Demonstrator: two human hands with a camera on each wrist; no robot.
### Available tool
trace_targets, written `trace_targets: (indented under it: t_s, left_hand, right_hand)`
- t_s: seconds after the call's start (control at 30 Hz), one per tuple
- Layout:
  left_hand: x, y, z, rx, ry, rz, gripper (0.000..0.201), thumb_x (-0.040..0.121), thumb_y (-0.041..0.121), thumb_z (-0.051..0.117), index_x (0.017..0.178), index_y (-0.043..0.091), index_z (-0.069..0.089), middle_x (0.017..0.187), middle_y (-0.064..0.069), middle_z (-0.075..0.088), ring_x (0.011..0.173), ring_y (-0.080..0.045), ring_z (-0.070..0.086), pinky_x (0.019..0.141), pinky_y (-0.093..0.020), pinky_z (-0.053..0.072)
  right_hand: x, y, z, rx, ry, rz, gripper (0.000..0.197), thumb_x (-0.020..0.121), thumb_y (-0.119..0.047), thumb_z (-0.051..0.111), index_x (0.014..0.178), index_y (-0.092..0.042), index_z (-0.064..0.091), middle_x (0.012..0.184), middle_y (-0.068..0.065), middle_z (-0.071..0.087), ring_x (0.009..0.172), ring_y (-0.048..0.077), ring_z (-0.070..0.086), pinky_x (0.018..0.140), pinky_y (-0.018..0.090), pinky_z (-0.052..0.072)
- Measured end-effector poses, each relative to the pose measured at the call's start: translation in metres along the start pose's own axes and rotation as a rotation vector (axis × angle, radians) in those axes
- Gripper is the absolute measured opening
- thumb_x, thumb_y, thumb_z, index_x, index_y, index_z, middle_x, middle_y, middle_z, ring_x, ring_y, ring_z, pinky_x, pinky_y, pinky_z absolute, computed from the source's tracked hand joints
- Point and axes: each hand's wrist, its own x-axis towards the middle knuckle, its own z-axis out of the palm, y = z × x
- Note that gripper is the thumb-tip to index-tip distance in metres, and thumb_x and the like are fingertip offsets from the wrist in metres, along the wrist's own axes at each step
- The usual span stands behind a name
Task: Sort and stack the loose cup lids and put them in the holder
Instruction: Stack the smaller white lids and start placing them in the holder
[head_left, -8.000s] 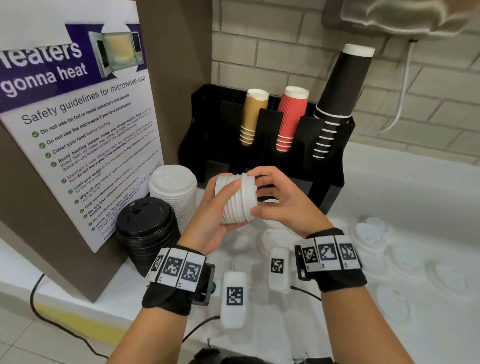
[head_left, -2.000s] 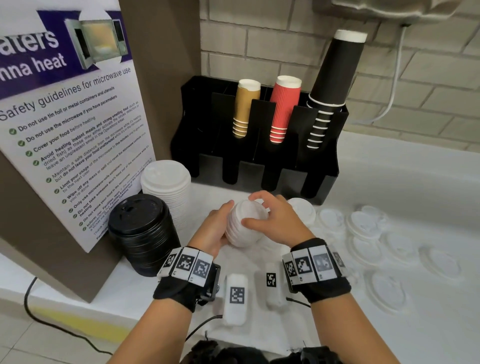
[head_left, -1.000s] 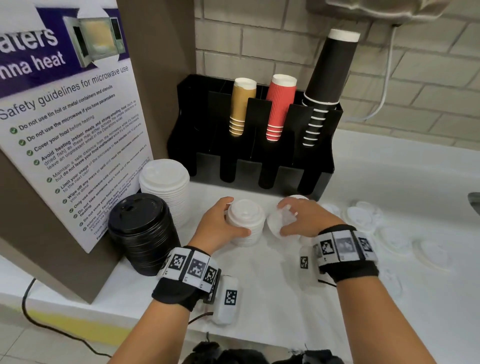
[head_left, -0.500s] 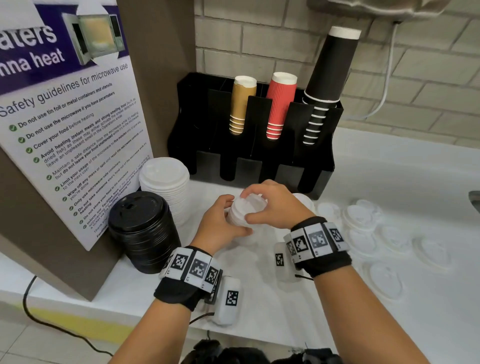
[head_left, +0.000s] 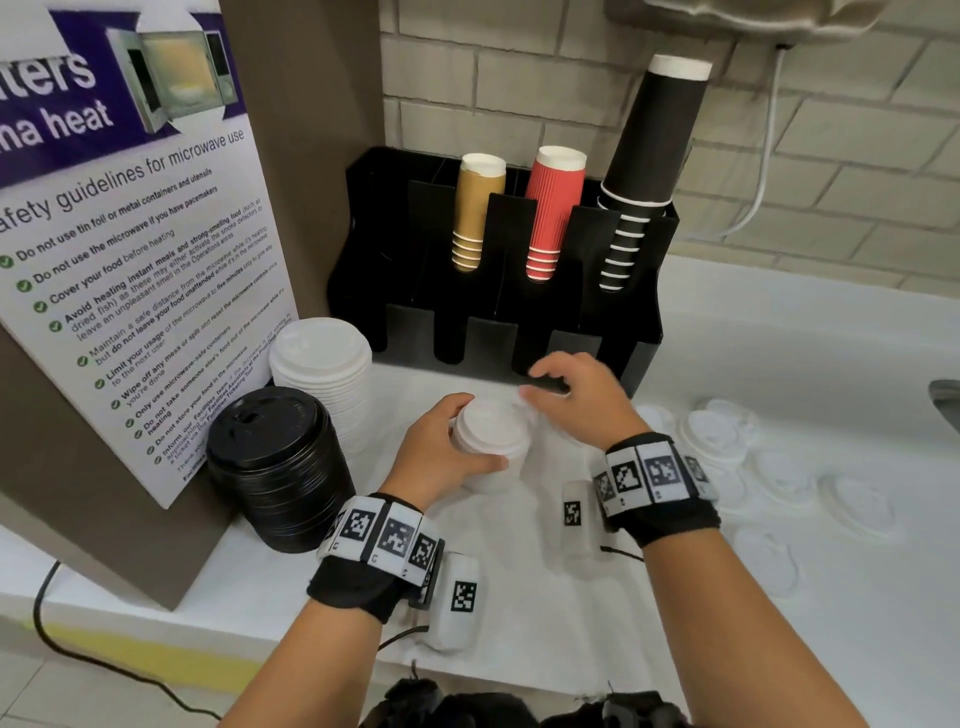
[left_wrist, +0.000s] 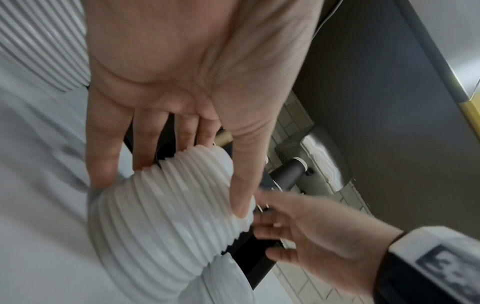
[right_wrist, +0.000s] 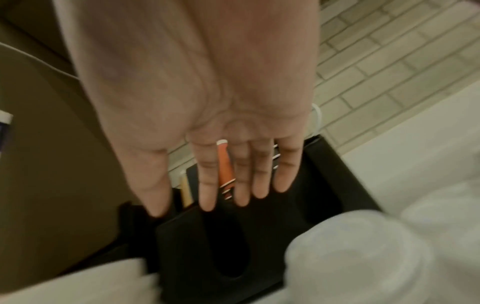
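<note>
A short stack of small white lids (head_left: 491, 441) (left_wrist: 166, 207) stands upright on the white counter. My left hand (head_left: 441, 452) (left_wrist: 168, 174) grips its side, thumb in front, fingers behind. My right hand (head_left: 566, 395) (right_wrist: 221, 195) hovers just right of the stack, in front of the black holder (head_left: 498, 332) (right_wrist: 233, 246). Its fingers are straight and hold nothing. Several loose white lids (head_left: 779, 478) lie flat at the right. A small stack (right_wrist: 363, 263) shows blurred below the right hand.
A tall stack of large white lids (head_left: 322, 374) and a stack of black lids (head_left: 275, 462) stand at the left by a poster board (head_left: 130, 234). The holder carries tan, red and black cup stacks (head_left: 550, 208). A brick wall is behind.
My right hand has let go of the top of the small stack and moved right, toward the holder. The left hand still grips the stack, which stands in place.
</note>
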Motion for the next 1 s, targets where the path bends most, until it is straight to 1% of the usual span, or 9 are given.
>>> trace_targets:
  t_s: [0.07,0.13,0.23,0.37,0.53,0.63,0.73,0.87,1.0]
  left_hand:
    - [0.001,-0.002,0.0,-0.001,-0.001,0.001,0.064,0.065,0.013,0.088,0.115,0.03,0.052,0.105,0.022,0.053,0.106,-0.012,0.052,0.089,-0.027,0.042]
    - [0.002,-0.002,0.0,0.001,-0.006,0.0,0.064,0.065,0.014,0.088,0.115,0.03,0.051,0.105,0.023,0.053,0.106,-0.012,0.052,0.089,-0.027,0.042]
    - [0.004,-0.003,0.001,0.006,-0.025,0.004,0.065,0.065,0.015,0.088,0.116,0.029,0.051,0.105,0.023,0.052,0.103,-0.007,0.05,0.089,-0.028,0.043]
    - [0.006,-0.004,0.002,0.01,-0.037,0.001,0.064,0.065,0.016,0.088,0.115,0.031,0.051,0.105,0.024,0.052,0.101,-0.005,0.049,0.088,-0.028,0.043]
    - [0.007,-0.006,0.002,0.003,-0.041,0.001,0.064,0.064,0.015,0.089,0.112,0.033,0.051,0.106,0.023,0.053,0.104,-0.007,0.05,0.089,-0.027,0.043]
    - [0.009,-0.007,0.001,-0.001,-0.042,0.004,0.065,0.064,0.014,0.089,0.112,0.034,0.05,0.107,0.024,0.052,0.105,-0.008,0.05,0.09,-0.027,0.042]
    - [0.009,-0.008,0.001,0.01,-0.048,0.01,0.065,0.064,0.015,0.089,0.11,0.037,0.049,0.106,0.025,0.051,0.104,-0.008,0.049,0.089,-0.026,0.041]
    - [0.009,-0.007,0.0,0.005,-0.062,0.002,0.069,0.064,0.014,0.088,0.117,0.035,0.049,0.11,0.021,0.05,0.107,-0.012,0.051,0.091,-0.028,0.043]
    - [0.008,-0.005,-0.001,-0.011,-0.068,-0.008,0.071,0.065,0.013,0.088,0.122,0.031,0.049,0.113,0.015,0.051,0.107,-0.014,0.053,0.091,-0.031,0.047]
  right_hand:
    - [0.007,0.017,-0.011,-0.185,-0.016,0.178,0.05,0.086,-0.037,0.066,0.131,-0.02,0.052,0.126,0.012,0.051,0.121,0.031,0.044,0.102,0.039,0.04]
    - [0.013,0.03,-0.016,-0.311,-0.183,0.316,0.069,0.082,-0.039,0.069,0.142,-0.022,0.039,0.137,0.015,0.044,0.127,0.035,0.041,0.105,0.041,0.039]
    - [0.021,0.038,-0.014,-0.322,-0.345,0.364,0.086,0.074,-0.038,0.077,0.146,-0.026,0.031,0.141,0.01,0.045,0.126,0.031,0.047,0.098,0.036,0.042]
    - [0.03,0.037,-0.003,-0.36,-0.424,0.314,0.08,0.066,-0.033,0.083,0.133,-0.026,0.039,0.115,0.007,0.053,0.097,0.028,0.056,0.079,0.036,0.05]
    - [0.035,0.033,-0.001,-0.384,-0.448,0.269,0.074,0.062,-0.034,0.083,0.123,-0.028,0.041,0.104,0.004,0.051,0.086,0.025,0.057,0.067,0.034,0.051]
    - [0.034,0.034,-0.011,-0.288,-0.385,0.248,0.069,0.065,-0.033,0.08,0.121,-0.029,0.04,0.104,0.003,0.048,0.089,0.024,0.055,0.07,0.033,0.048]
    - [0.027,0.033,-0.026,-0.049,-0.292,0.187,0.065,0.069,-0.028,0.08,0.12,-0.032,0.039,0.104,0.0,0.05,0.09,0.018,0.054,0.066,0.024,0.043]
    - [0.015,0.016,-0.033,0.207,-0.351,0.032,0.063,0.07,-0.023,0.081,0.119,-0.042,0.045,0.109,-0.012,0.053,0.099,0.008,0.054,0.074,0.02,0.044]
    - [0.011,0.002,-0.026,0.246,-0.435,-0.049,0.065,0.069,-0.017,0.082,0.12,-0.039,0.047,0.116,-0.012,0.054,0.107,0.007,0.054,0.082,0.022,0.047]
